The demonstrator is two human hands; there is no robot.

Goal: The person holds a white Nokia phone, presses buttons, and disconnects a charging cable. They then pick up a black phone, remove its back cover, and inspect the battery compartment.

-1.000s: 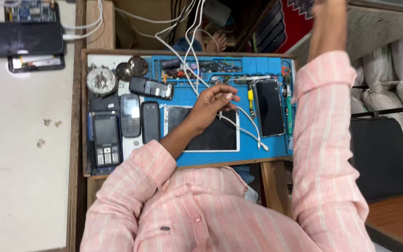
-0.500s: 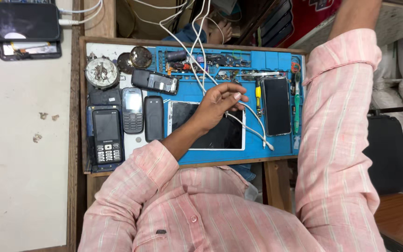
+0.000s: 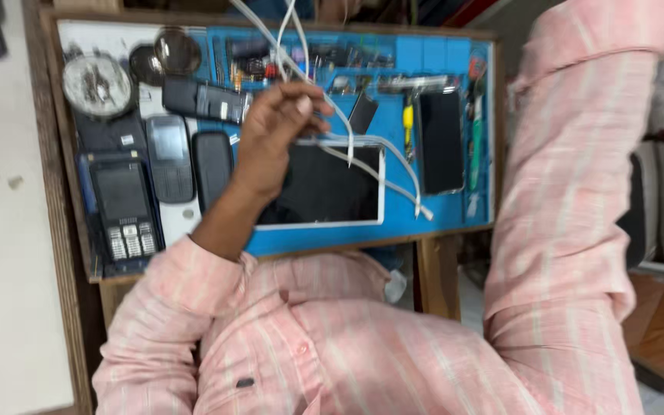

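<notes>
Head view: the left hand was closed on a bundle of thin white charging cables, fingers pinched narrow around them, above the white-framed, dark-screened tablet lying on the blue rubber work mat. From the hand the cables ran toward twelve o'clock and trailed toward four o'clock across the tablet. Compared with half a second earlier, the hand had lifted slightly off the tablet, drawing the cables up. The right hand was out of frame; only its raised pink striped sleeve showed, so its fingers could not be judged. Grey keypad phones lay at nine o'clock.
</notes>
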